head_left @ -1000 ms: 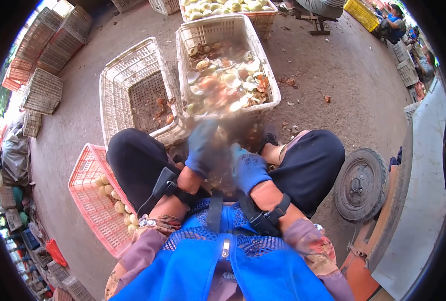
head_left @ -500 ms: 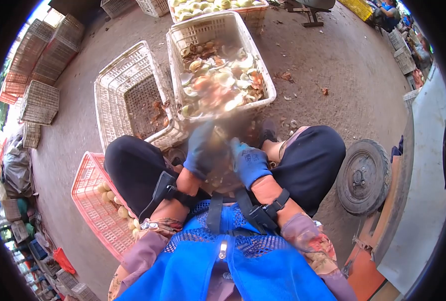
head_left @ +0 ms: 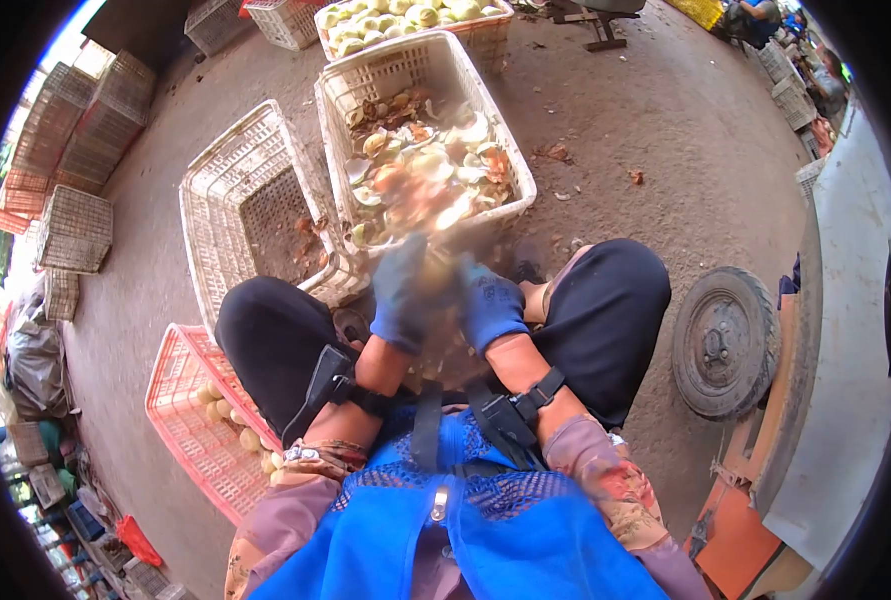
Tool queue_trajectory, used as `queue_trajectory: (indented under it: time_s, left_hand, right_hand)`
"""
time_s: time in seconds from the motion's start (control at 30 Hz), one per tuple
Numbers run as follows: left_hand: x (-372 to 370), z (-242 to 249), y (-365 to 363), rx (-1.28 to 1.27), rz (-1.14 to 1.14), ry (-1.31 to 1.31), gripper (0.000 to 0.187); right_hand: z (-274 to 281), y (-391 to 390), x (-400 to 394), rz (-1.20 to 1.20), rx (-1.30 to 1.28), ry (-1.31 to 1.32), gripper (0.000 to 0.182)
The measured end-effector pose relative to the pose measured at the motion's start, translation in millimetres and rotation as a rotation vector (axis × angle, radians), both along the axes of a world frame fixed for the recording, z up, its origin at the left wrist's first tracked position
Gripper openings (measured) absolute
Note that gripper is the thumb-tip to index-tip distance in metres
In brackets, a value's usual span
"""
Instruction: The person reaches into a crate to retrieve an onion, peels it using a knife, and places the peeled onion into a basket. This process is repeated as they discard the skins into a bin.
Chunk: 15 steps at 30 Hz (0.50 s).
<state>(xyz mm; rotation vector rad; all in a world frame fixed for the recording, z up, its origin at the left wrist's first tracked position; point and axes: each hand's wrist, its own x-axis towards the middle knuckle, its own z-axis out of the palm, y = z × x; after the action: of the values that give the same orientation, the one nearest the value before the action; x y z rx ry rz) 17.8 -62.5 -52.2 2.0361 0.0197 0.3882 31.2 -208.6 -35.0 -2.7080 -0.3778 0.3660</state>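
My left hand (head_left: 399, 300), in a blue-grey work glove, is held between my knees with its fingers curled inward. Close beside it, my right hand (head_left: 491, 305) in a blue glove is also closed, fingers toward the left hand. A blurred patch covers the gap between them; a yellowish roundish shape shows there, too smeared to name. Just beyond the hands stands a white plastic crate (head_left: 518, 200) with pale peels and brown skins (head_left: 435, 180) in it. Left of that is another white crate (head_left: 205, 225) with a few brown scraps on its bottom.
A pink crate (head_left: 180, 400) with round yellowish onions (head_left: 250, 440) lies by my left knee. Farther off is a crate of pale peeled onions (head_left: 405, 18). A wheel (head_left: 725, 343) and a metal panel (head_left: 825, 400) stand at right. Stacked crates (head_left: 75, 225) line the left.
The view has shifted slightly, so the crates sit a little farther left. My right hand has turned a little and its fingers have come nearer the left hand.
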Motion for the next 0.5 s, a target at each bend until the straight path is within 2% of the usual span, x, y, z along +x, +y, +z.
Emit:
queue_trajectory:
  time_s: [0.07,0.1,0.17,0.2,0.23,0.27,0.3,0.33,0.37,0.43,0.47,0.5]
  left_hand:
    - [-0.5,4.8,-0.9,0.054,-0.07,-0.087,0.03]
    - [-3.3,12.5,-4.5,0.059,-0.073,-0.087,0.03]
    - [-5.6,26.1,-13.7,0.051,-0.169,-0.066,0.034]
    - [-3.5,22.7,-13.0,0.05,-0.17,-0.071,0.034]
    - [-3.0,15.5,-9.6,-0.117,-0.157,-0.036,0.036]
    - [-3.3,10.9,-5.0,-0.282,-0.14,0.0,0.039]
    - [-3.3,10.2,0.9,-0.276,-0.135,-0.005,0.039]
    - [-2.6,10.3,6.6,-0.19,-0.116,0.031,0.039]
    - [-1.9,11.8,10.2,-0.106,-0.098,0.07,0.04]
    - [-2.7,13.2,12.1,-0.135,-0.142,0.044,0.042]
    - [-3.5,14.7,11.7,-0.187,-0.168,0.059,0.045]
    - [-4.1,16.5,11.4,-0.237,-0.2,0.075,0.047]
  right_hand:
    - [-21.7,-1.9,6.7,0.095,0.169,-0.206,0.026]
    - [-24.6,-3.3,9.7,0.092,0.173,-0.207,0.026]
    - [-27.2,-6.7,20.7,-0.163,0.603,-0.217,0.025]
    - [-27.0,-9.7,29.5,-0.263,0.908,-0.002,0.032]
    - [-26.4,-14.1,30.0,-0.261,0.906,-0.005,0.032]
    - [5.8,-14.2,28.7,-0.405,1.091,0.221,0.032]
    - [23.8,-11.8,28.6,-0.546,1.271,0.455,0.032]
    - [15.2,-19.0,29.7,-0.413,1.234,0.496,0.027]
    - [10.1,-17.2,27.6,-0.408,1.237,0.494,0.027]
    - [0.3,-15.4,21.8,-0.253,1.526,0.405,0.026]
    - [-5.9,-15.1,25.3,-0.253,1.529,0.405,0.026]
    - [-12.4,-14.8,32.2,-0.119,1.262,0.315,0.026]
